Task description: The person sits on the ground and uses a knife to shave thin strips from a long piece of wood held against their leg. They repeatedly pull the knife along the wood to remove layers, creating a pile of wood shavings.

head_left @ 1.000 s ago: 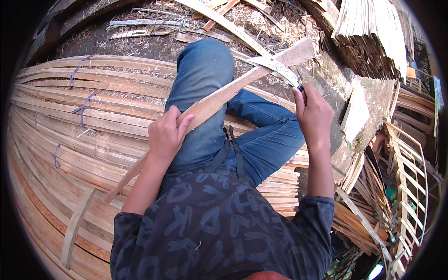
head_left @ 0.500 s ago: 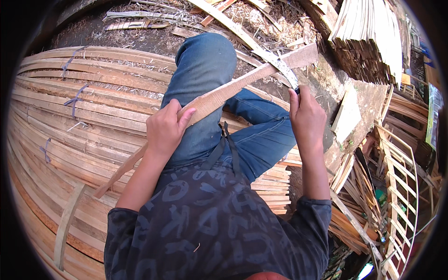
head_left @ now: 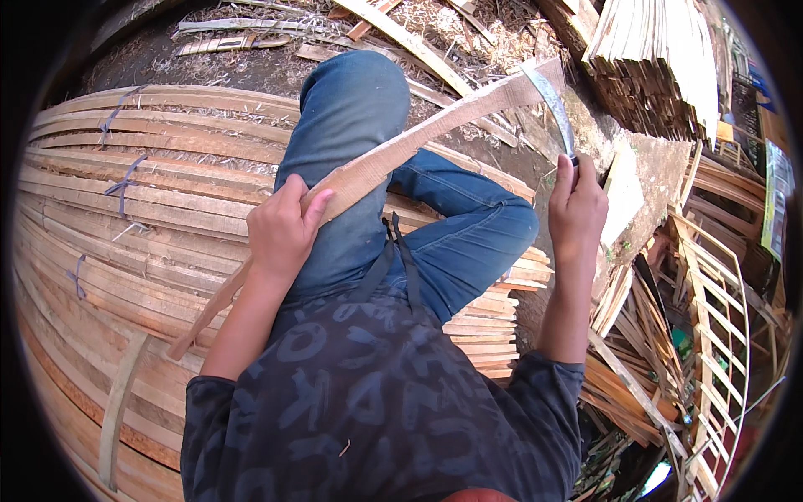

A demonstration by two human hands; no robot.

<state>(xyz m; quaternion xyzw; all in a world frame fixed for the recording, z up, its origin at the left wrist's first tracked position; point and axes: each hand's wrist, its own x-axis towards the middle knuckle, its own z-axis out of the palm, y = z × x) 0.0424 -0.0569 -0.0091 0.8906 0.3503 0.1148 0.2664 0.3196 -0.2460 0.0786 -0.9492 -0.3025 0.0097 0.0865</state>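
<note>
– What's in the left hand (head_left: 283,219) there?

– A long, slightly curved board (head_left: 418,134). The hand is clasped round it near the middle of the frame, left side, thumb on the upper face. The board slants across the blue jeans (head_left: 347,117), from the lower left, where it passes under the forearm, up to a wider end at the upper right.

– And the right hand (head_left: 579,201)?

– Fingers curled tight round the dark handle of a knife (head_left: 555,110), right of centre. The curved blade points up and to the left, crossing the board's wide end.

– Is the blade biting into the wood?

– From where I stand I can't tell whether it touches or only passes over.

– Plenty of timber about.

– Yes. Bundles of strips (head_left: 209,192) fill the left of the frame, some bound with bluish ties (head_left: 125,180), and a short loose slat (head_left: 121,410) lies across them at the lower left. A tall stack of thin slats (head_left: 652,38) stands at the upper right, and a ladder-like frame (head_left: 709,351) leans at the lower right. Shavings (head_left: 435,25) litter the ground along the top.
</note>
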